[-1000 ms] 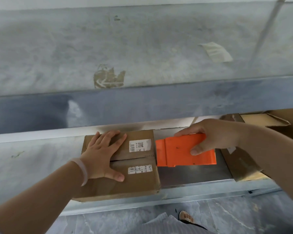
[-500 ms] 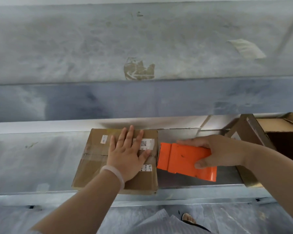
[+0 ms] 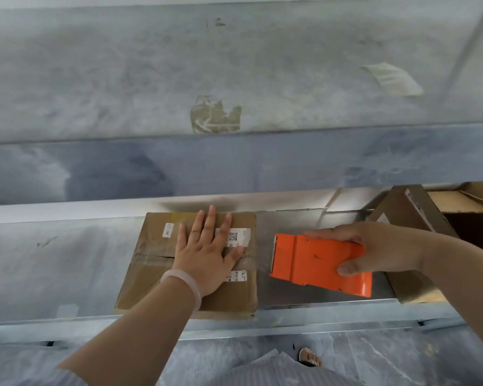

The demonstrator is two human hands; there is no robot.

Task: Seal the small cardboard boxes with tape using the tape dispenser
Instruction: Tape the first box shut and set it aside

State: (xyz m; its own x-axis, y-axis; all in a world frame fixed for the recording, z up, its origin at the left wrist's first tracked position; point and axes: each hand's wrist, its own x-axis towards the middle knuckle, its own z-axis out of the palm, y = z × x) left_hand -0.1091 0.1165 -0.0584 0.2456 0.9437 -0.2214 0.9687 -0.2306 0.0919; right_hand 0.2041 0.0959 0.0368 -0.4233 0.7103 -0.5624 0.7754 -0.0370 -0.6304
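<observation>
- Small brown cardboard box (image 3: 148, 277): one counted, lying flat on the grey metal shelf (image 3: 53, 260), left of centre, near the front edge.
- Flaps are closed. The flap seam runs left to right across the top face, and glossy clear tape is seen along its left part.
- White labels on the top face: three counted. One small one (image 3: 168, 229) is at the far left, one with a QR code (image 3: 236, 236) at the far right, and one (image 3: 238, 275) on the near right flap.
- Orange plastic tape dispenser (image 3: 315, 263): one counted, just right of the box and apart from it by a strip of bare shelf.
- Its long axis lies left to right, with the right end dipped slightly toward the viewer. The open mouth end points left at the box. Whether it touches the shelf cannot be told.
- Left hand (image 3: 207, 257): laid flat on the box top over the seam, fingers straight and spread, nothing grasped. A pale bracelet (image 3: 184, 285) is worn at the wrist.
- Right hand (image 3: 374, 249): wrapped round the right half of the dispenser, fingers along the far edge and thumb on the near side.
- Larger open brown cardboard carton (image 3: 413, 213): one counted, at the right end of the shelf behind the right forearm, with a flap raised.
</observation>
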